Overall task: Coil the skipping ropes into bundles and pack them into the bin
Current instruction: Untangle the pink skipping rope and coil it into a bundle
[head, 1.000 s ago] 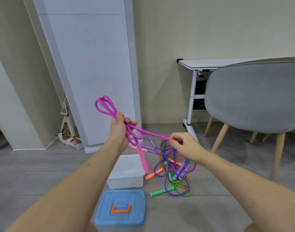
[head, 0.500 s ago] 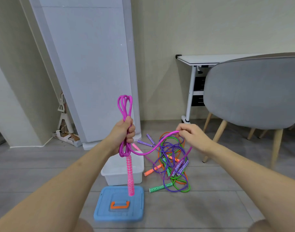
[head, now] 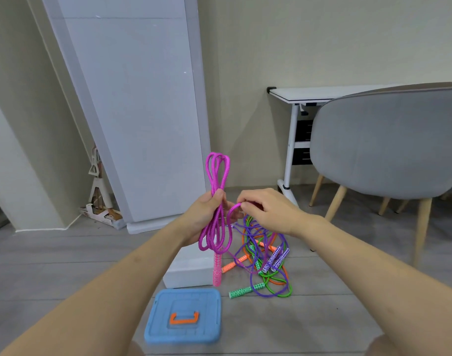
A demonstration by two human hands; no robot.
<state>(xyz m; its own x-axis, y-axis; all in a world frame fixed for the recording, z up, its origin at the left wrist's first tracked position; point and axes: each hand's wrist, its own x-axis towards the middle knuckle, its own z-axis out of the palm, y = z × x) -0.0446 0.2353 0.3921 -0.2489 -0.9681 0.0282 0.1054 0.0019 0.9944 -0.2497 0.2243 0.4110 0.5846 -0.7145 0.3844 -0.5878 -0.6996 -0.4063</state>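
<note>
My left hand (head: 204, 211) grips a magenta skipping rope (head: 216, 173) folded into several upright loops, and its pink handle (head: 216, 269) hangs below. My right hand (head: 266, 209) pinches the free strand of the same rope close beside the left hand. On the floor behind lies a tangle of purple, green and orange ropes (head: 266, 263) with patterned handles. The white bin (head: 186, 271) stands open on the floor under my left forearm, partly hidden. Its blue lid (head: 183, 316) with an orange handle lies flat in front of it.
A grey chair (head: 384, 145) on wooden legs stands at the right, with a white desk (head: 296, 95) behind it. A tall grey panel (head: 132, 104) leans against the wall at the left, with a small stand and a cardboard piece at its foot.
My right hand has moved left with the free strand, up close to my left hand. The coil in my left hand stands more upright, with the slack shortened.
</note>
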